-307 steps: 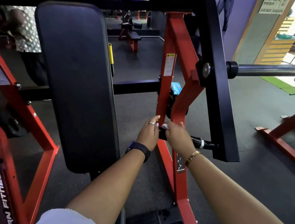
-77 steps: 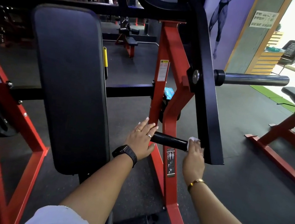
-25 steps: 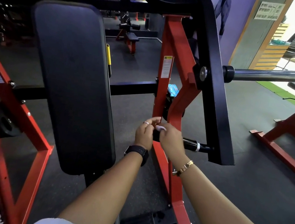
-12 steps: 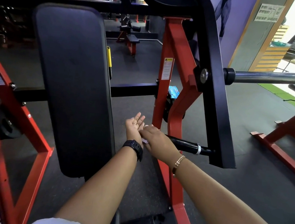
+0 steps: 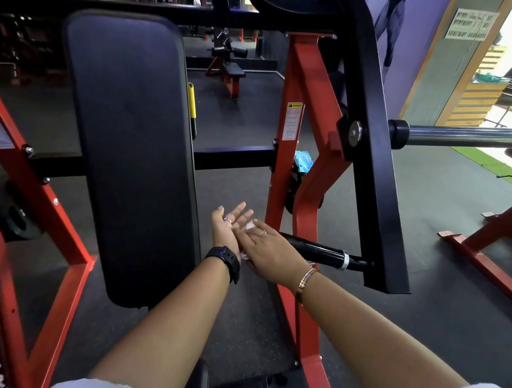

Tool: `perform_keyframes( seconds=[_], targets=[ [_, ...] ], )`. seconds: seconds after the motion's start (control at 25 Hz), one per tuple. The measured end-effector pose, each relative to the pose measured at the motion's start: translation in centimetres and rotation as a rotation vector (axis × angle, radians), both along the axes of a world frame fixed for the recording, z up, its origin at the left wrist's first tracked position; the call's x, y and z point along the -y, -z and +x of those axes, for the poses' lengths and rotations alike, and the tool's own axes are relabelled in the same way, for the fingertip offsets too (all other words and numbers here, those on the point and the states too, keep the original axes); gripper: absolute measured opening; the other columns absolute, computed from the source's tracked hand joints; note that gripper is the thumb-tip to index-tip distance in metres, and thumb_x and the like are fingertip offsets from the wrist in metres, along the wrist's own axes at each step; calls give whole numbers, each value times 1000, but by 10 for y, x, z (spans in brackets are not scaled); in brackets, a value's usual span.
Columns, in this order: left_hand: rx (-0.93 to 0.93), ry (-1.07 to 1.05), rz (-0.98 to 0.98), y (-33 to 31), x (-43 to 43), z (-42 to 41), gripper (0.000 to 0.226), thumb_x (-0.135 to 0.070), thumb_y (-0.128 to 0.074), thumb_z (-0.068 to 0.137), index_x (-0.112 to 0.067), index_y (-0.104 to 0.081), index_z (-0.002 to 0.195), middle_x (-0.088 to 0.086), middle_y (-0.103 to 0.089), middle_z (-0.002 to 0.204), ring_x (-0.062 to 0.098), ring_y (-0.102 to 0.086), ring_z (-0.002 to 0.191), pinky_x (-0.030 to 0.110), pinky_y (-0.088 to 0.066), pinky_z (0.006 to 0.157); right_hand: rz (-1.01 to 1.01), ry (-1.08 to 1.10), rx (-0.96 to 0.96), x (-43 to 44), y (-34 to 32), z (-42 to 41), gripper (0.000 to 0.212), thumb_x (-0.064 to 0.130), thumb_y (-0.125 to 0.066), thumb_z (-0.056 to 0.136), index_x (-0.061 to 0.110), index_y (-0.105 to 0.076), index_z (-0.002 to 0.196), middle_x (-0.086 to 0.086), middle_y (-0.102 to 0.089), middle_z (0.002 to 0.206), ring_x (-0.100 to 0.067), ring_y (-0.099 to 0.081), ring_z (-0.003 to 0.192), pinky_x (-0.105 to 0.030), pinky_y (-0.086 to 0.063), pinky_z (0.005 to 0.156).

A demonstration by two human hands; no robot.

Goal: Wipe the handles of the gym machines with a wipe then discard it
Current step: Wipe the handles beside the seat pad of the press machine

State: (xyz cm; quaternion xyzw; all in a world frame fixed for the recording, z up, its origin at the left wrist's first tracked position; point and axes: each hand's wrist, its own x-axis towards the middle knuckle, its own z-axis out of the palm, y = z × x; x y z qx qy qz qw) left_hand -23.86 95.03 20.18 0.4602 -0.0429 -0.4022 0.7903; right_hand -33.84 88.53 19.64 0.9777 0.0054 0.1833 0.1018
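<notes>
The machine's black handle (image 5: 315,251) sticks out leftward from the black lever arm (image 5: 371,163), just right of my hands. My left hand (image 5: 228,227) is turned palm up with its fingers spread, a black watch on the wrist. My right hand (image 5: 273,254) lies flat across that palm, pressing the white wipe (image 5: 249,226) against it. Only small bits of the wipe show between the hands. Neither hand touches the handle; my right wrist passes in front of its left end.
A tall black back pad (image 5: 131,146) stands left of my hands. Red frame posts (image 5: 297,79) rise behind them, with a blue packet (image 5: 303,161) tucked in the frame. A steel weight peg (image 5: 461,137) juts right. Another red machine (image 5: 501,230) stands on the right.
My hands have left the handle's end; my left hand has turned palm up and opened. My right hand now presses the wipe onto that palm.
</notes>
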Motion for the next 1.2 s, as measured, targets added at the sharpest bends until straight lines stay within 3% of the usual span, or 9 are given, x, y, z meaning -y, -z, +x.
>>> perform_keyframes(
  seconds=[0.24, 0.32, 0.44, 0.52, 0.6, 0.76, 0.88, 1.04, 1.2],
  targets=[
    [12, -32, 5, -3, 1, -3, 59, -54, -23, 96, -16, -64, 115, 10, -64, 122, 26, -59, 114, 42, -41, 102, -25, 194, 11, -16, 6, 18, 63, 18, -41, 91, 3, -20, 148, -13, -67, 112, -29, -53, 117, -42, -27, 112],
    [17, -23, 18, -4, 2, -3, 59, -56, -23, 96, -17, -64, 115, 9, -63, 122, 25, -60, 111, 43, -42, 102, 3, 95, 17, -10, 3, 10, 63, 19, -45, 89, 3, -24, 146, -10, -68, 110, -25, -55, 114, -41, -30, 112],
    [37, 9, 36, -6, 3, -5, 59, -56, -22, 97, -17, -61, 120, 5, -63, 120, 24, -61, 107, 38, -49, 82, -46, -62, 76, 6, 0, -6, 59, 17, -53, 84, 3, -39, 139, -9, -65, 116, -22, -58, 114, -40, -36, 109],
    [84, 18, 46, -9, 6, -8, 58, -52, -22, 99, -14, -60, 122, 6, -62, 119, 25, -60, 110, 37, -49, 78, 87, 40, 157, 7, 2, -10, 54, 10, -48, 84, 4, -44, 137, -13, -62, 123, -26, -57, 116, -39, -40, 106],
    [206, 14, 81, -12, 14, -11, 55, -45, -22, 102, -11, -60, 122, 8, -63, 118, 24, -59, 110, 33, -48, 86, 266, 176, 239, 6, 7, -13, 50, 4, -43, 85, 5, -48, 135, -15, -59, 127, -30, -57, 116, -38, -39, 104],
    [457, 107, 121, -12, 26, -23, 35, -19, -36, 102, -1, -58, 123, 14, -60, 115, 20, -60, 102, 15, -51, 76, 205, 190, 244, 27, 32, -54, 60, -7, -59, 80, 7, -46, 138, -12, -51, 138, -26, -49, 127, -36, -27, 110],
    [857, 149, 349, 5, 32, -27, 23, -17, -48, 98, -15, -67, 110, 4, -65, 117, 18, -58, 113, 24, -44, 94, 319, 426, 362, 37, 36, -69, 44, -4, -54, 83, 7, -58, 126, -11, -62, 125, -29, -55, 121, -42, -34, 110],
    [1118, 76, 501, 16, 33, -25, 25, -16, -46, 97, -19, -70, 101, 3, -67, 108, 17, -61, 99, 19, -41, 81, 413, 437, 438, 11, 26, -30, 34, -6, -64, 77, 3, -64, 109, -14, -69, 104, -30, -66, 94, -40, -50, 90],
    [1240, 40, 560, 18, 30, -27, 28, -15, -42, 99, -17, -69, 105, 4, -63, 109, 14, -56, 94, 9, -31, 73, 283, 374, 301, 22, 37, -54, 56, -5, -64, 77, 4, -53, 130, -14, -59, 129, -28, -56, 119, -41, -39, 105]
  ],
)
